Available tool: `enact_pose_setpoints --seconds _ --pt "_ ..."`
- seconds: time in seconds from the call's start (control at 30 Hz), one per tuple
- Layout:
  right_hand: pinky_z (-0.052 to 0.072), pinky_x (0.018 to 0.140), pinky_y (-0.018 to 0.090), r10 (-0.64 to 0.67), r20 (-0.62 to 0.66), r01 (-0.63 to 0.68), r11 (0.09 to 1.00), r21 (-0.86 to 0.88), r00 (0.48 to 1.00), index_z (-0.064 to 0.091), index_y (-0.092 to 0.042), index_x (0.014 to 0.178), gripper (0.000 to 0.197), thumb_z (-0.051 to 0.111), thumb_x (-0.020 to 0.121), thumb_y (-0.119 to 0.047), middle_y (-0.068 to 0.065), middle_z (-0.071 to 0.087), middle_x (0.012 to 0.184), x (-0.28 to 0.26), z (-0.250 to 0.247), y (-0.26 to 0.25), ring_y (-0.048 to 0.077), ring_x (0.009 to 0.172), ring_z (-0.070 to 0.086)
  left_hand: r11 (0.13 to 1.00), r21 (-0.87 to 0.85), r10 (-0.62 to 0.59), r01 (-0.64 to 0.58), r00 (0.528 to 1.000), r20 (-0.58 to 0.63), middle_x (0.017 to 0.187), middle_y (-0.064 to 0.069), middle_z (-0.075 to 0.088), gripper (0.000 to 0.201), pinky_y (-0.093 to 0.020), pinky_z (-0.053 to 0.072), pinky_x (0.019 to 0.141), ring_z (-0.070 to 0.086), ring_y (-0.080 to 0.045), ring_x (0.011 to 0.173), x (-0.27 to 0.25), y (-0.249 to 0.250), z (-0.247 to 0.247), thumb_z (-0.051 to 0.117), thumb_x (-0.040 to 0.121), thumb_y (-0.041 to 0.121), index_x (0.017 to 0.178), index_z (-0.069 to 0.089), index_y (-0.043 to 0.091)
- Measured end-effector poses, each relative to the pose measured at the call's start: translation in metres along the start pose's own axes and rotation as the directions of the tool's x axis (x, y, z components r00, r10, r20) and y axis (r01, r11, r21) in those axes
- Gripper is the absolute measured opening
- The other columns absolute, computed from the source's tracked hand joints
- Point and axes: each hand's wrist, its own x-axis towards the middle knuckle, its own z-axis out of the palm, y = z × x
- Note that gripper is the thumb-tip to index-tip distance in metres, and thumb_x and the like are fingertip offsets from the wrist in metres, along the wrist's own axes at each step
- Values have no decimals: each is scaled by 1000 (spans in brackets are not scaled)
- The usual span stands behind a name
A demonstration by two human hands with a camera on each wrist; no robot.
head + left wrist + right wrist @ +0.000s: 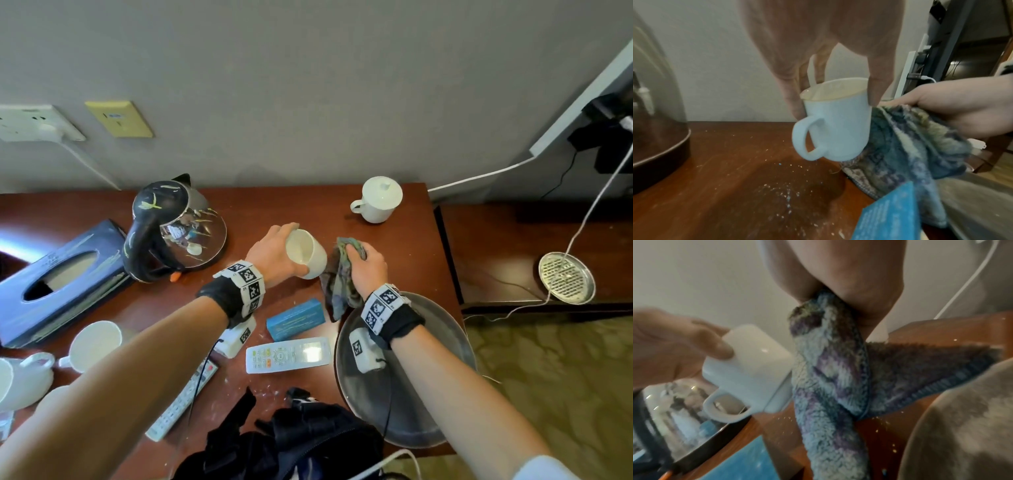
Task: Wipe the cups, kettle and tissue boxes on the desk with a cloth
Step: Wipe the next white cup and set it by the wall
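Left hand [274, 251], centre of the head frame, gripping a white cup [306, 253] by the rim from above, fingers and thumb curled round it, cup tilted and lifted off the brown desk [308, 202]. Handle pointing lower left in the left wrist frame, mouth up toward the palm. Right hand [366, 265] just right of it, clenched round a bunched blue-purple cloth [339, 279], cloth touching the cup's side and base and trailing down to the desk. Pale crumbs scattered on the wood below the cup.

Glass kettle [178, 229] with black handle at centre left of the head frame. Dark blue tissue box [58, 277] at far left, opening up. Lidded white cup [378, 200] at upper centre right, near the desk's back edge, well apart from the hands. 3 more white cups [94, 344] at lower left, partly hidden by the left forearm.

Small blue box [296, 318] below the hands, white remote [287, 354] just below that, a 2nd remote [181, 401] lower left under the arm. Round grey tray [442, 342] at lower right beneath the right wrist. Black bag [291, 442] at the bottom edge.
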Motion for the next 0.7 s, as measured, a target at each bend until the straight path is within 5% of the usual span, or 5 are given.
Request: enact_pose_setpoints --seconds 0.2,0.3,0.57,0.7 --pt "47 88 31 51 -43 -47 995 83 998 68 -17 108 24 63 93 -36 0 69 100 25 -13 3 24 101 62 954 301 -20 -4 997 75 147 -2 41 94 -42 45 98 47 -25 129 30 2 2 80 74 44 150 29 21" --pt "51 93 36 41 -30 -37 994 102 999 73 -20 105 23 66 91 -37 -5 72 97 32 -12 8 20 98 65 940 339 7 -40 995 99 146 -2 39 92 -44 45 98 41 -25 131 36 0 7 79 75 45 150 30 21" --pt "53 96 40 34 1 -34 996 84 999 73 -26 109 30 66 87 -45 -9 73 102 31 -1 3 17 99 66 979 190 58 -78 992 110 153 0 29 98 -47 39 107 30 -21 139 32 -12 15 79 77 47 153 23 22" --pt "50 98 35 -48 19 46 995 85 999 73 -18 112 27 66 92 -34 -5 73 106 17 2 -9 17 102 64 999 43 20 -23 998 57 154 -3 30 95 -45 31 116 31 -23 141 17 -34 2 81 77 43 152 27 23"
